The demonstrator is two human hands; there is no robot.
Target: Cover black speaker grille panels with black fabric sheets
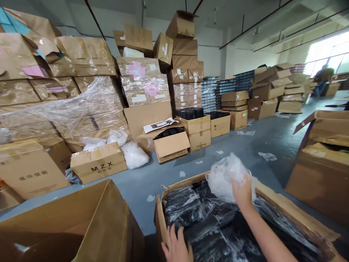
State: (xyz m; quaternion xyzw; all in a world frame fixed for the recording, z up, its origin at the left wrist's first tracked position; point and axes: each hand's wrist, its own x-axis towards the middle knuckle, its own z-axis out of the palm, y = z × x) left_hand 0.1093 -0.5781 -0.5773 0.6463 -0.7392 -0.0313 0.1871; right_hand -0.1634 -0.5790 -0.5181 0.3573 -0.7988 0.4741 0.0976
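Note:
An open cardboard box (159,214) stands right in front of me, filled with black items in clear plastic wrap (185,203). Above its far part, my right hand (243,189) is closed on a crumpled bundle of clear plastic bags (225,176). My left hand (177,244) lies at the box's near left side with its fingers spread, over the wrapped black items. I cannot tell whether it touches them. Nothing shows in its grasp.
Another open box (109,222) stands at the lower left, and a tall open carton (321,174) at the right. Stacked cartons (87,54) line the wall. White bags (135,154) and plastic scraps (267,156) lie on the blue floor (141,189). A person (324,78) is far right.

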